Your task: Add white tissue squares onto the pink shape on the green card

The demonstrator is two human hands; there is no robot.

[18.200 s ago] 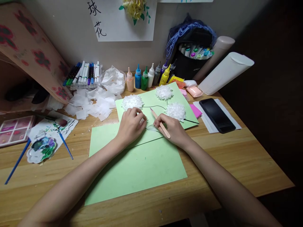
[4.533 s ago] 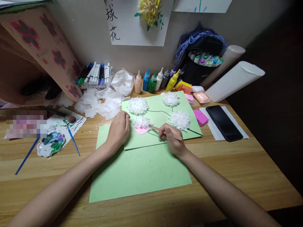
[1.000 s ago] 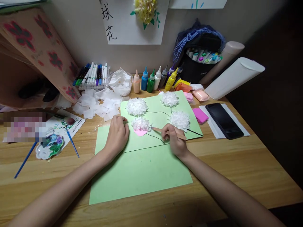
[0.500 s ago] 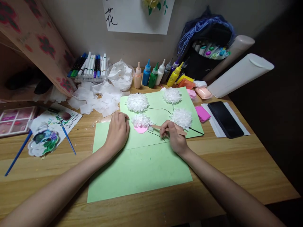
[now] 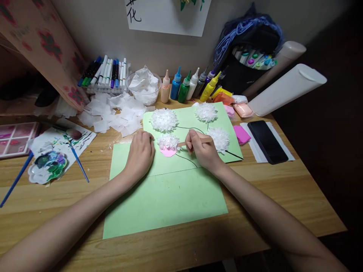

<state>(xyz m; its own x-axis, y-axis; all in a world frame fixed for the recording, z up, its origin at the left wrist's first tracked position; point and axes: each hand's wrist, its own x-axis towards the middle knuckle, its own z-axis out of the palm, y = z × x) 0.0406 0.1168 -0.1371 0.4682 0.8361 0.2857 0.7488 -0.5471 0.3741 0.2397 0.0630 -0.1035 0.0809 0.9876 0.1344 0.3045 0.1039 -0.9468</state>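
My right hand (image 5: pixel 201 149) pinches a flat wooden stick (image 5: pixel 205 140), whose tip touches the right edge of a partly covered flower. That flower has white paper tufts (image 5: pixel 168 141) over a pink round base (image 5: pixel 168 152). My left hand (image 5: pixel 140 151) rests with curled fingers on the left side of the green card (image 5: pixel 164 204); whether anything is under the fingers is hidden. Three full white paper flowers (image 5: pixel 163 120) are on the card's upper half, with thin black stem lines between them.
White tissue squares (image 5: pixel 121 117) lie behind my left hand, beside a clear bowl (image 5: pixel 144 99). Paint bottles (image 5: pixel 184 88) stand at the back. A black phone (image 5: pixel 268 142) and pink clay (image 5: pixel 241 135) are at right. A paint palette (image 5: pixel 48 167) and brushes (image 5: pixel 78 160) lie at left.
My right hand has moved up and slightly left with the stick, from the stem line to the partly covered flower's right edge. The whole view has shifted a little.
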